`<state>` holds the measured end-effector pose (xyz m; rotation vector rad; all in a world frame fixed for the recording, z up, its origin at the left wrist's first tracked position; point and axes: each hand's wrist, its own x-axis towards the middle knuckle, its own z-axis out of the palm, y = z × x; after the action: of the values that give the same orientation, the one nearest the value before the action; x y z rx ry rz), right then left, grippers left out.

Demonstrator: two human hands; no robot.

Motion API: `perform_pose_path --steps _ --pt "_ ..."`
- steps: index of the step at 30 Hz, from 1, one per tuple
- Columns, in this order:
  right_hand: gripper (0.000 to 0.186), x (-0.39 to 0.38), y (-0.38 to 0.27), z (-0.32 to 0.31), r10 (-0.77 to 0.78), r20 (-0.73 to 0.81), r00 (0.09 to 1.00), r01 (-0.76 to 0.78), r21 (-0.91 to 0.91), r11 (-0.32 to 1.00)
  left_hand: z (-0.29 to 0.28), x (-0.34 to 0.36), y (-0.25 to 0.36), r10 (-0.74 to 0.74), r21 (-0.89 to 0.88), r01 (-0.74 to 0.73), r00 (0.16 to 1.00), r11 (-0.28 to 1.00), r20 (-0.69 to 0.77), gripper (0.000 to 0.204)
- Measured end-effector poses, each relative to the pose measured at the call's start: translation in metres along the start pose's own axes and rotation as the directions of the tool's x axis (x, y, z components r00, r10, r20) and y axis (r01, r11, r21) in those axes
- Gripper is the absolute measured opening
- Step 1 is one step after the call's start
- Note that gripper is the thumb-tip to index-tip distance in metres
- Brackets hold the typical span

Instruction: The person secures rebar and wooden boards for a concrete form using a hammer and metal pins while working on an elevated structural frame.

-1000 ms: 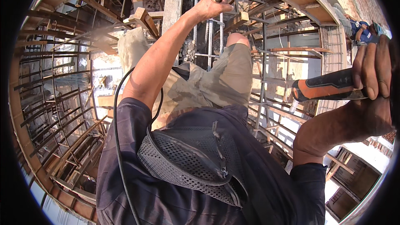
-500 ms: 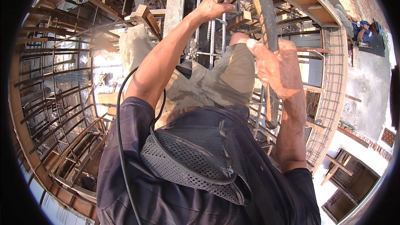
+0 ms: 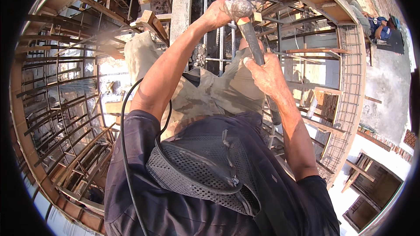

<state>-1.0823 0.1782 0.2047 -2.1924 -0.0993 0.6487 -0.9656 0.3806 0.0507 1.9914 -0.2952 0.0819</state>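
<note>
My right hand is wrapped around the dark handle of a hammer, about midway along it. The hammer's worn, dusty head is right at the top of my left fist, over the chisel held there. My left hand is closed, and the hammer head now covers the chisel's round metal end. Beneath both hands run steel reinforcing bars, with crossbars tied between them, beside a grey concrete beam. My legs, in dusty tan trousers, straddle this beam and steel.
Wooden formwork and props stand around the beam. A grid of rebar spreads over a drop on the left. On the right runs a formwork trough with a steel cage. Another person is at the far right. A black mesh bag hangs on my chest.
The hammer has come down and left, from raised beside my left hand onto the chisel's end. My right hand moved lower and left with it; my left hand shifted slightly.
</note>
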Motion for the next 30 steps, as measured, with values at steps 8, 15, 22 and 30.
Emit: perform_pose_path --steps 8,15,22,30 --pt "0.022 -0.044 -0.025 -0.035 -0.086 -0.062 0.994 0.096 0.184 0.978 -0.026 -0.020 0.016 -0.306 -0.340 0.230 0.933 0.912 -0.189 0.042" --pt "0.027 -0.074 -0.007 -0.056 0.099 -0.115 0.988 -0.049 0.372 0.927 -0.032 -0.031 0.111 -0.185 -0.255 0.119 0.950 0.960 -0.252 0.054" --pt "0.031 -0.096 0.074 -0.041 0.253 -0.023 0.967 -0.228 0.360 0.905 -0.022 0.003 0.171 -0.144 -0.299 0.102 0.982 0.949 -0.120 0.052" --pt "0.030 -0.143 0.076 -0.057 0.337 -0.145 0.930 -0.154 0.680 0.717 0.058 -0.004 0.196 -0.064 -0.047 0.068 0.995 0.997 0.077 0.061"
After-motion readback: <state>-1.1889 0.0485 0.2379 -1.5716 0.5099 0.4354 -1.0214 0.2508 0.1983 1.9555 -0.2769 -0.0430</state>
